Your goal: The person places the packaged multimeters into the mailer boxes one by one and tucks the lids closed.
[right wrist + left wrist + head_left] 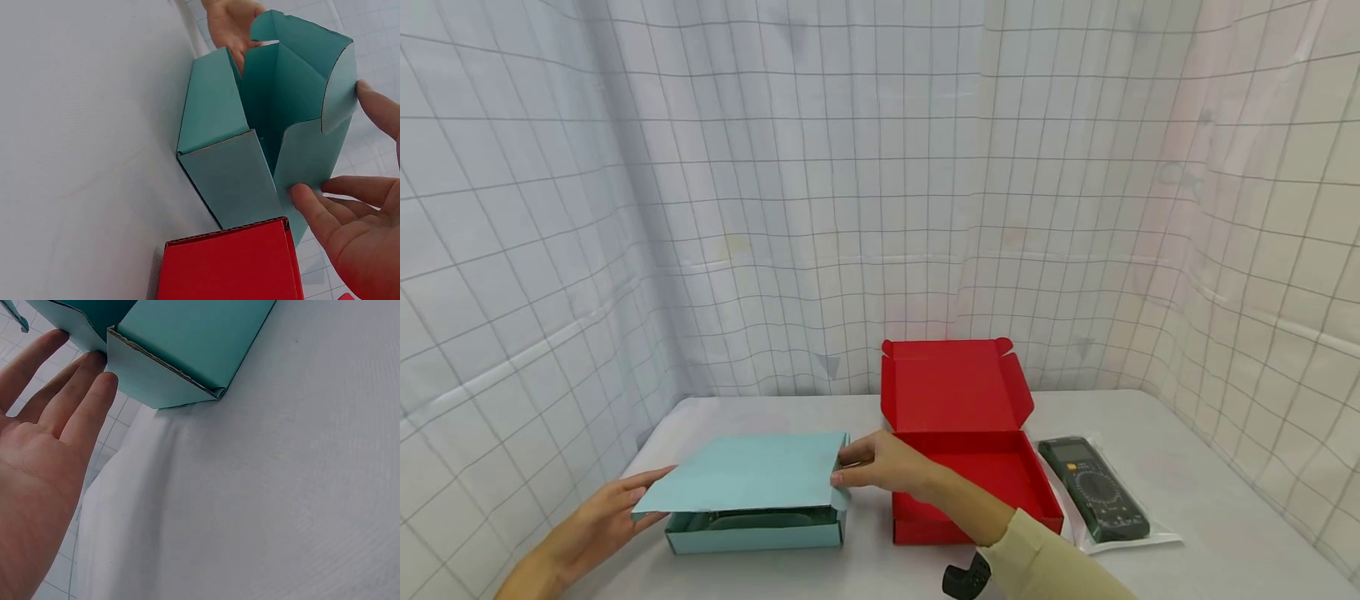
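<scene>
Even, bright diffuse light, faint shadows only. My head view bends at the edges; wrist views sharp, slightly washed out.

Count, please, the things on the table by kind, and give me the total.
Cardboard boxes: 2, the teal box whose lid both hands hold, left hand and right hand, and the open red box.
Multimeters in a clear bag: 1, the multimeter.
Total: 3.
</scene>
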A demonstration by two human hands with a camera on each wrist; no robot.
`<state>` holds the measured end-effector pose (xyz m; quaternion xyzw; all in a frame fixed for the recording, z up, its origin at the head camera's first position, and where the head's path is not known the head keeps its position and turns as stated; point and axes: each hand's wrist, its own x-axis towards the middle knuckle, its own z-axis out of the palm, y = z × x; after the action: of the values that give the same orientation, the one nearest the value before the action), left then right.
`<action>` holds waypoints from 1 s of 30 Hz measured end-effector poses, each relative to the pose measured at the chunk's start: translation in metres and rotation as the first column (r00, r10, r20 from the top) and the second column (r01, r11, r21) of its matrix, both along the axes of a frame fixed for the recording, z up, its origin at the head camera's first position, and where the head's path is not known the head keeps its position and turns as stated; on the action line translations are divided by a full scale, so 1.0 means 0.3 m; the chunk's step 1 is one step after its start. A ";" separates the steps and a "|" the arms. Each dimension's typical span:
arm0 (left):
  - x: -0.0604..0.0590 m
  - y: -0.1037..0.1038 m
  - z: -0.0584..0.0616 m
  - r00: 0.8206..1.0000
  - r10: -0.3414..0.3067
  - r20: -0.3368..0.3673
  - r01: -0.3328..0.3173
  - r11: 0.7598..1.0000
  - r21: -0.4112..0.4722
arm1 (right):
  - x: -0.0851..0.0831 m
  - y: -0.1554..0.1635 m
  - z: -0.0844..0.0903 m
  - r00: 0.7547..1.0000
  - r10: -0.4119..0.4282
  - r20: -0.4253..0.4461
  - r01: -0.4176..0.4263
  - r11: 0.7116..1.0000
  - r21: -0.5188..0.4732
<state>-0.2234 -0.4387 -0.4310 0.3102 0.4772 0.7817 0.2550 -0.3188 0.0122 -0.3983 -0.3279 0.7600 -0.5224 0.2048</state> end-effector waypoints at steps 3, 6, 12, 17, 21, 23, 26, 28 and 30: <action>0.005 0.001 -0.004 1.000 0.015 -0.022 -0.015 1.000 -0.016 | 0.003 -0.002 -0.002 1.000 -0.007 -0.004 0.007 1.000 0.012; 0.009 0.002 -0.004 0.999 0.029 -0.035 -0.030 0.999 -0.032 | 0.006 -0.003 -0.003 1.000 -0.013 -0.007 0.013 1.000 0.018; 0.010 0.004 -0.010 0.998 0.032 -0.058 -0.034 0.999 -0.032 | 0.016 -0.002 -0.008 1.000 -0.012 0.001 0.012 1.000 0.009; 0.015 0.001 -0.004 0.999 0.026 -0.044 -0.029 0.998 -0.063 | 0.022 -0.005 -0.012 1.000 -0.023 -0.006 0.023 0.999 0.024; 0.016 -0.001 0.007 0.997 0.070 -0.033 -0.074 0.987 -0.144 | 0.022 -0.012 -0.016 0.999 -0.043 -0.003 0.043 0.999 0.019; 0.016 0.001 0.008 0.992 0.111 -0.057 -0.121 0.972 -0.203 | 0.023 -0.016 -0.019 0.998 -0.064 -0.012 0.064 0.998 0.017; 0.018 0.006 0.005 0.980 0.175 -0.095 -0.195 0.940 -0.280 | 0.023 -0.026 -0.026 0.994 -0.100 -0.048 0.101 0.995 0.016; 0.021 0.010 0.003 0.969 0.216 -0.116 -0.242 0.918 -0.314 | 0.023 -0.033 -0.030 0.989 -0.119 -0.084 0.121 0.992 0.020; 0.025 0.014 0.002 0.954 0.268 -0.137 -0.300 0.888 -0.349 | 0.023 -0.038 -0.036 0.986 -0.127 -0.108 0.131 0.991 0.024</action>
<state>-0.2157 -0.4345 -0.4305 0.2170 0.6648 0.6941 0.1706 -0.3120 0.0007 -0.4090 -0.3022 0.7975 -0.5044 0.1348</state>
